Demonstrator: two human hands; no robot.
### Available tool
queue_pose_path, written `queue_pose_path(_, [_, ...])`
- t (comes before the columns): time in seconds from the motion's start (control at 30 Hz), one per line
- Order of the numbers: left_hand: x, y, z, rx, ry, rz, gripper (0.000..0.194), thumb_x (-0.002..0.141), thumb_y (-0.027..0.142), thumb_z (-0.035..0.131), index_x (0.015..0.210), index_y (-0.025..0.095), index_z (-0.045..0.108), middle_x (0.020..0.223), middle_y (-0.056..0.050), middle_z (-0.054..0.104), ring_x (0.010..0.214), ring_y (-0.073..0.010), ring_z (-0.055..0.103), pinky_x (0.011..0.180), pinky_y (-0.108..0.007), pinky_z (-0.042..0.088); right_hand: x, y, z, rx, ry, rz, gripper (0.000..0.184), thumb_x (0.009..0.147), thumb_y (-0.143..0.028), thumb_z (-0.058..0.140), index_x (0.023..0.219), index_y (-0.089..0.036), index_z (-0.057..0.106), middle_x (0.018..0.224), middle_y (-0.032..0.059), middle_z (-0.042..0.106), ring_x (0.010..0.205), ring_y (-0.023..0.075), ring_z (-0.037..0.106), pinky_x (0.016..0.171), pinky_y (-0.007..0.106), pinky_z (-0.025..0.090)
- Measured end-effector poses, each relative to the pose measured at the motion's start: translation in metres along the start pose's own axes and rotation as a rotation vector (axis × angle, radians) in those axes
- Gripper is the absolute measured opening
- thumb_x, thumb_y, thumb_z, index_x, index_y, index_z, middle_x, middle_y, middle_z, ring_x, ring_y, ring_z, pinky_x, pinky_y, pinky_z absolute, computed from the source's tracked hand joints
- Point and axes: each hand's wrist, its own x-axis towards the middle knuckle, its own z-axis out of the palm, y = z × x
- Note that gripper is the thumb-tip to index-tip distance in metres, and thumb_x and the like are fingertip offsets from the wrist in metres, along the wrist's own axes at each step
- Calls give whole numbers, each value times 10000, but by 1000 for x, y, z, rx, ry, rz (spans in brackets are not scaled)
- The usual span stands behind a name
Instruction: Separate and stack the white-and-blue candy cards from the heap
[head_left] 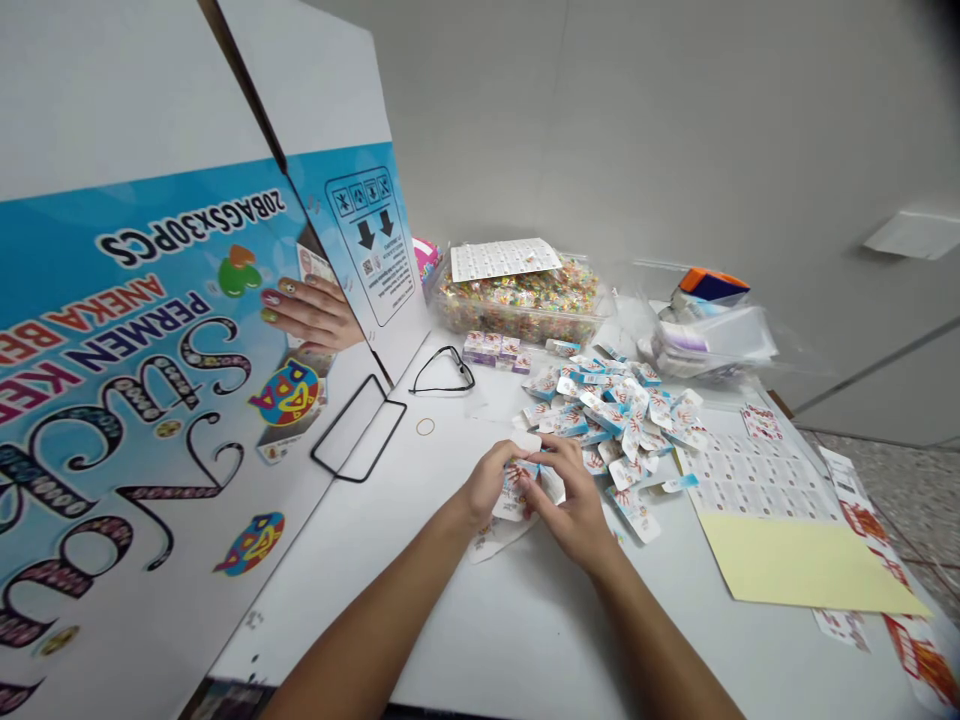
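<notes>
My left grip [491, 482] and right grip [574, 500] both pinch a small printed carton [513, 496] over the desk [487, 630], near the heap of cartons [611, 408]; clear tub [517, 318] of colourful pieces behind

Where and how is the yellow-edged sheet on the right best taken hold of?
Probably by the near-left corner of the yellow-edged sheet, pinched between thumb and fingers from the near side, by the right hand once free. The sheet looks thin and flat, this border is bare, and farther right it overlaps printed packaging.
</notes>
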Motion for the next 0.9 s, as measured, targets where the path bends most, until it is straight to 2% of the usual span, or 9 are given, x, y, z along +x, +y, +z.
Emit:
queue_pose_path(0.1, [1,-3,0,16,-49,-25,350,756,391,490,505,160,570,409,-82,538,370,-182,518,382,-279,376,-2,-1,4,30,65,-11,48,900,-260,621,923,-238,657,1051,81,646,1016,242,602,897,435,494])
queue_pose_path(0.23, [-3,1,3,-36,-125,-11,509,842,604,405,748,158,632,435,-44,547,344,-185,506,363,-274,376,-6,-1,8,107,179,111,259,909,-305,610,1155,-241,562,936,56,621,837,213,631,790,405,536])
queue_pose_path(0.3, [-5,4,4,-32,-185,-14,723,832,785,261,881,159,621,446,-38,552,332,-195,507,341,-268,358,-4,0,5,92,132,87,227,928,-298,578,1147,-238,586,906,54,626,826,211,624,804,413,528])
queue_pose_path(0.4, [-5,7,3,58,-214,23,859,785,867,130,1045,175,568,458,-14,553,311,-186,498,321,-245,334,1,2,0,143,25,47,144,951,-298,540,885,-224,645,837,42,620,821,199,610,808,402,523])
queue_pose_path(0.53, [-2,2,2,138,-198,119,800,802,852,157,1126,210,510,549,31,544,333,-156,505,339,-239,378,1,8,3,420,-22,298,177,920,-406,586,934,-230,600,816,14,577,677,170,609,568,328,568])
queue_pose_path(0.63, [-2,-1,3,169,-196,140,789,815,837,147,1138,213,506,581,35,529,355,-141,500,361,-240,398,-3,11,8,581,-27,467,233,911,-445,595,1031,-246,566,786,-16,540,507,139,570,390,299,522])
queue_pose_path(0.7, [-3,-1,3,190,-197,153,796,816,833,143,1142,209,513,564,30,526,364,-142,491,372,-240,395,-3,11,7,566,-6,440,220,906,-442,607,975,-234,588,827,8,576,565,153,601,437,316,554])
queue_pose_path(0.77, [-3,1,3,186,-189,159,803,809,840,163,1142,207,527,571,23,534,372,-146,490,370,-245,384,-1,11,4,472,14,325,194,906,-409,618,878,-217,622,905,50,629,768,195,653,620,359,603])
queue_pose_path(0.9, [-3,6,1,156,-162,141,815,801,851,181,1134,202,546,681,-3,587,376,-138,500,341,-245,349,3,7,-1,240,-17,51,113,927,-278,602,867,-222,679,1071,80,684,1106,242,608,973,460,484])
